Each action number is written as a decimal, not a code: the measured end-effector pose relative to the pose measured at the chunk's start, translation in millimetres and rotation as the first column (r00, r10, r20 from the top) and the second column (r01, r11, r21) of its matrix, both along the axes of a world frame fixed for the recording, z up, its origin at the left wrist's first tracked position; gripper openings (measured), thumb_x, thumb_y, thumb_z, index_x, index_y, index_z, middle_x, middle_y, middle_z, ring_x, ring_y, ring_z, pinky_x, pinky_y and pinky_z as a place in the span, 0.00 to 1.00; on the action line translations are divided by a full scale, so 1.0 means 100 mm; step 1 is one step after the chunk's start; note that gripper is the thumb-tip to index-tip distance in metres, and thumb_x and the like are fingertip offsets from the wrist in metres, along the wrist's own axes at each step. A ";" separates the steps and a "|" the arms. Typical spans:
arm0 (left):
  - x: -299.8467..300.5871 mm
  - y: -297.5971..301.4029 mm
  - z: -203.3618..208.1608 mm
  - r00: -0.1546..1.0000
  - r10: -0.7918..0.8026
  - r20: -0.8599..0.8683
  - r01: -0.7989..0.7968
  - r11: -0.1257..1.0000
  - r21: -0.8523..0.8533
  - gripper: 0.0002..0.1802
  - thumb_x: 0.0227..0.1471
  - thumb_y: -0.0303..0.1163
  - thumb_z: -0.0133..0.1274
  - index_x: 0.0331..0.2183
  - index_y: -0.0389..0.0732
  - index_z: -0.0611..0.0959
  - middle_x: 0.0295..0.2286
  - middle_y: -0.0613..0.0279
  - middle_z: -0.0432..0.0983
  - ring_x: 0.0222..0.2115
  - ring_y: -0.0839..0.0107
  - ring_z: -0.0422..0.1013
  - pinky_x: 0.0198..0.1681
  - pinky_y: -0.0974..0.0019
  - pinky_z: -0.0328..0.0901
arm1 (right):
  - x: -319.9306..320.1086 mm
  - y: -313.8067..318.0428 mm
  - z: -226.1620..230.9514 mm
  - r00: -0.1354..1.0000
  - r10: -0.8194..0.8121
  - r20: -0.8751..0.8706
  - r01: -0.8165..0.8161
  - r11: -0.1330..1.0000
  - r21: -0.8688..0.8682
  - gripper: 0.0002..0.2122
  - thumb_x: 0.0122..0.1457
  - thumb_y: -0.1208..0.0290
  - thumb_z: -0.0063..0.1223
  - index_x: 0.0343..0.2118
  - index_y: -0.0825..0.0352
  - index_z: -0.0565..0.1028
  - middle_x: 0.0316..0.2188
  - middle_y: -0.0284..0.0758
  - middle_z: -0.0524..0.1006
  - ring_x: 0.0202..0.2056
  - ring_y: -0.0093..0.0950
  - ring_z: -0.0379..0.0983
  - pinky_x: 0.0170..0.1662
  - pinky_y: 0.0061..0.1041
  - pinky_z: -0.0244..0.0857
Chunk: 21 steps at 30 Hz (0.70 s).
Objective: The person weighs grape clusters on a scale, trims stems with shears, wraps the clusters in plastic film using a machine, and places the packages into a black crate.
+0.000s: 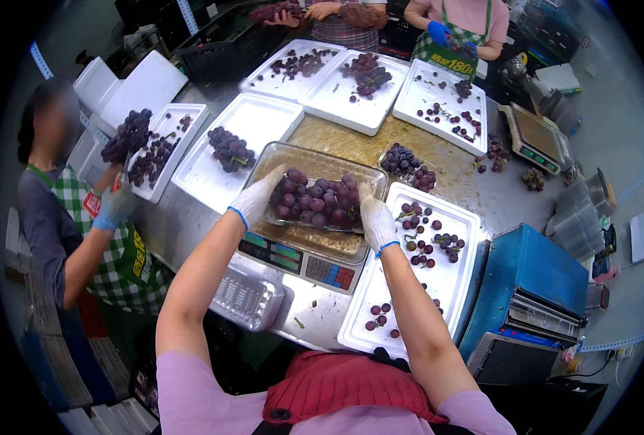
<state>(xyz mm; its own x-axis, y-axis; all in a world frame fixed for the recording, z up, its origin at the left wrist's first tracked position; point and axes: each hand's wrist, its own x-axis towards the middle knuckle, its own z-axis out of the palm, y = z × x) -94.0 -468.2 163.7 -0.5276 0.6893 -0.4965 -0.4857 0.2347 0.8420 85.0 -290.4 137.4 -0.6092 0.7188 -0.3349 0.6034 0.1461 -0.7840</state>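
Observation:
My left hand (259, 197), in a white glove with a blue cuff edge, grips the left side of a clear plastic container. My right hand (377, 219), gloved the same way, grips its right side. Dark purple grapes (316, 200) fill the container, which is over the metal pan of a digital scale (332, 272); I cannot tell whether it rests on the pan. Right of the scale lies a white foam tray (349, 332) with loose grapes and small clusters. Beyond the pan, more dark grapes (400, 159) lie on the table, seemingly in a clear container.
An empty clear plastic container (246, 296) is at the near table edge. Several white foam trays with grapes stand farther off. A blue machine (536, 279) and a second scale (531, 138) are at right. A co-worker (83, 217) at left holds a grape bunch; others work across the table.

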 end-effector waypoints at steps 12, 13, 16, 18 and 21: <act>-0.08 -0.31 -0.34 0.999 0.041 0.030 -0.038 0.996 -0.081 0.47 0.52 0.63 0.45 0.59 0.35 0.59 0.54 0.39 0.60 0.52 0.49 0.63 0.53 0.47 0.62 | 0.52 0.01 0.07 0.999 0.016 -0.033 -0.013 0.996 0.091 0.27 0.62 0.47 0.32 0.50 0.66 0.72 0.45 0.53 0.74 0.48 0.47 0.69 0.55 0.34 0.59; -0.09 -0.35 -0.35 0.996 0.078 0.051 -0.074 0.995 -0.071 0.48 0.52 0.64 0.45 0.59 0.34 0.58 0.54 0.36 0.59 0.53 0.47 0.63 0.53 0.47 0.61 | 0.67 0.08 -0.07 0.990 -0.060 -0.129 0.059 0.998 -0.008 0.26 0.63 0.49 0.35 0.51 0.65 0.71 0.46 0.51 0.74 0.48 0.44 0.71 0.54 0.32 0.60; -0.15 -0.79 -0.39 0.957 0.274 -0.092 -0.271 0.961 0.046 0.39 0.54 0.57 0.48 0.52 0.32 0.66 0.44 0.43 0.70 0.42 0.55 0.71 0.47 0.54 0.67 | 1.35 0.29 -0.26 0.949 -0.079 -0.305 0.091 0.995 0.027 0.21 0.63 0.59 0.42 0.52 0.69 0.70 0.47 0.43 0.75 0.45 0.32 0.73 0.49 0.28 0.64; -0.11 -1.01 -0.32 0.923 0.367 -0.114 -0.346 0.922 0.171 0.27 0.57 0.50 0.47 0.46 0.34 0.72 0.36 0.51 0.75 0.34 0.63 0.73 0.40 0.60 0.70 | 1.83 0.32 -0.21 0.944 -0.135 -0.300 0.150 0.988 0.027 0.19 0.63 0.63 0.44 0.52 0.71 0.70 0.45 0.41 0.75 0.43 0.30 0.72 0.47 0.25 0.65; 0.10 -1.24 0.00 0.859 0.504 -0.096 -0.460 0.839 0.291 0.16 0.57 0.37 0.49 0.41 0.34 0.76 0.33 0.52 0.77 0.30 0.65 0.75 0.34 0.63 0.72 | 2.54 0.31 -0.26 0.939 -0.275 -0.205 0.289 0.956 0.042 0.18 0.62 0.67 0.45 0.52 0.73 0.69 0.42 0.42 0.76 0.41 0.29 0.73 0.46 0.23 0.66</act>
